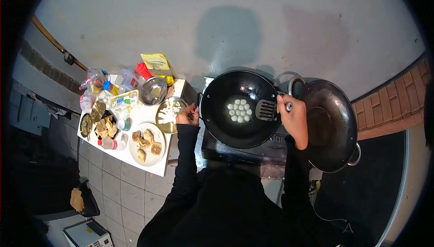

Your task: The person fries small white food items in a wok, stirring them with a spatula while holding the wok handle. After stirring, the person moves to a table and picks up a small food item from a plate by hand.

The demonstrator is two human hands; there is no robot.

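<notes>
Head view: black wok (239, 136) contains round white balls (239, 111); left hand (187, 115) pinches its side handle (199, 100), right hand (294, 116) grasps slotted spatula (266, 110); white plate (153, 160) holds several browned pieces (156, 148)

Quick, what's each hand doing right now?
Left hand: at the left wok's handle; whether it's gripping can't be told.
Right hand: closed, holding the slotted spatula.

The stove (214, 152) is largely hidden under the black wok (221, 127). At the wok's right side, the right hand (293, 120) covers part of the spatula (266, 110). Whether the left hand (186, 116) clasps the wok's left handle is not clear. Inside the wok, the pale pieces (240, 111) are too small to identify. Far below-left of the wok, the lower edge cuts a white appliance (86, 233).
</notes>
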